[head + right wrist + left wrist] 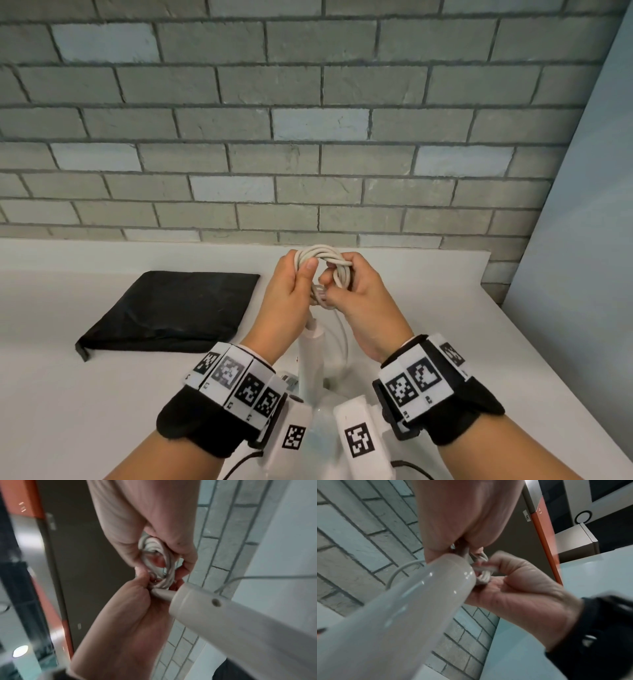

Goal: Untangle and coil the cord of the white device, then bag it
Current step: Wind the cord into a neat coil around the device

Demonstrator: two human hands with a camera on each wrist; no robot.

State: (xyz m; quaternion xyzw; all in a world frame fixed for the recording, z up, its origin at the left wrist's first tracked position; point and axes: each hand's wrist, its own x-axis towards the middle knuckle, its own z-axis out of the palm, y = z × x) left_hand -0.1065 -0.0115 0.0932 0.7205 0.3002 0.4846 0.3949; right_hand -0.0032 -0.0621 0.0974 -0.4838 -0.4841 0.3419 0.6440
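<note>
Both hands are up over the white table (102,394), close together, working the white cord (325,255). The cord is wound into a small multi-loop coil held between them, above the table and in front of the grey brick wall (308,120). Left hand (291,291) grips the left side of the coil: thumb pressed across the strands on the near side, other fingers curled behind. Right hand (359,298) holds the right side, fingers curled, one fingertip poking through the centre of the loops; lower fingers pinch the strands at the bottom of the coil. The right wrist view shows the same coil (154,555) clamped between both hands, strands bunched at the bottom. The white device (313,356) hangs or stands just below the hands, its handle end up near the coil; cannot tell whether it touches the table. One slack strand runs from the coil down the device's right side. In the left wrist view the device's glossy handle (402,608) fills the foreground, its end right at the fingers. The black bag (171,308) lies flat on the table to the left of the hands, apart from them, with its opening not clearly visible.
</note>
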